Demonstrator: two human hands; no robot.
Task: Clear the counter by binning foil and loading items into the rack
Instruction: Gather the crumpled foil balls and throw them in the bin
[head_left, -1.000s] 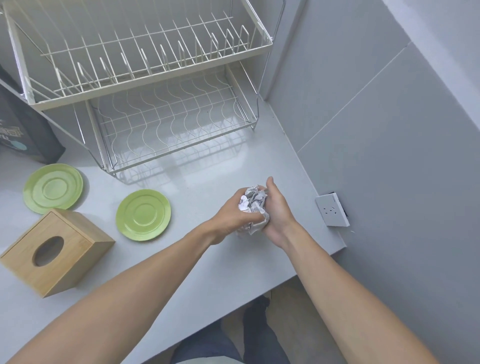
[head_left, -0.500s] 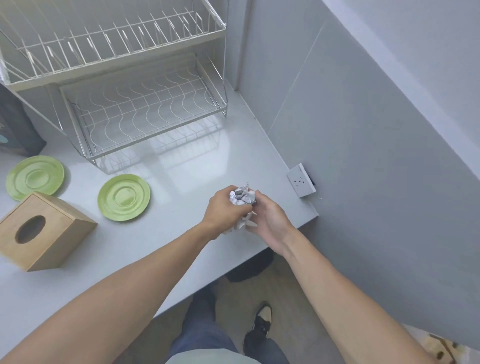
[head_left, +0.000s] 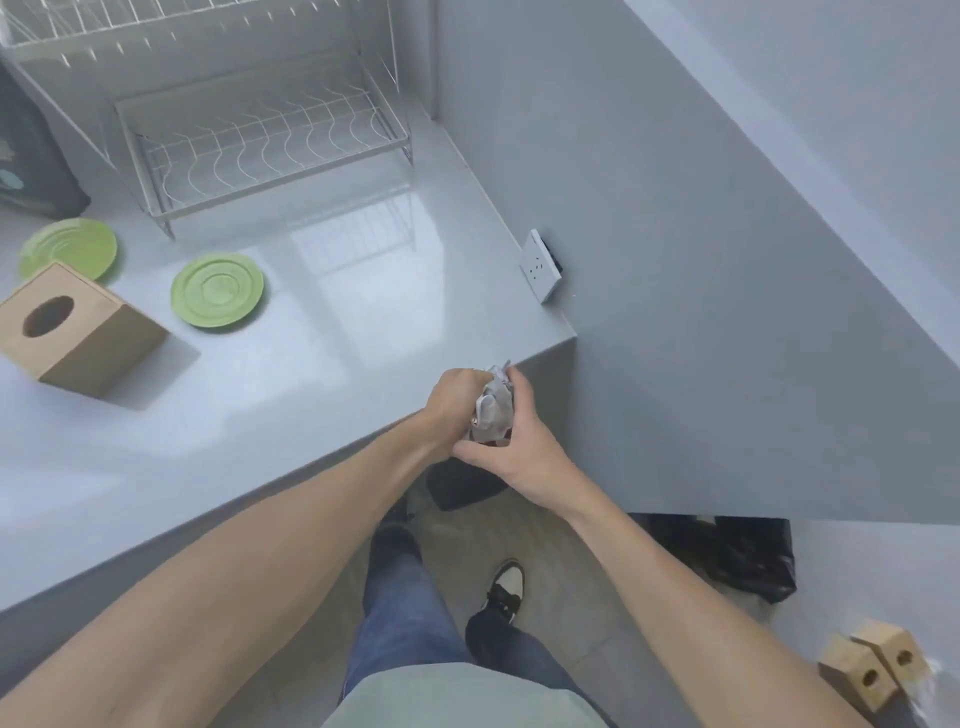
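Both forearms are bare, with no sleeve, watch or ring visible on the left hand (head_left: 454, 402) or the right hand (head_left: 524, 449). The person wears blue jeans (head_left: 410, 613), a pale grey-green top (head_left: 457, 696) and dark shoes (head_left: 501, 590) with white parts.

Counter (head_left: 332, 374) open btwn green plate (head_left: 217, 290) & wall socket (head_left: 541, 266); wooden box (head_left: 78, 336) blocks left side.

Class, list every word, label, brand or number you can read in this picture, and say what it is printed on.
None can be read.
Dark bag at far left: pale printed marks, too blurred and cut off by the frame to read.
Wall socket: no lettering visible.
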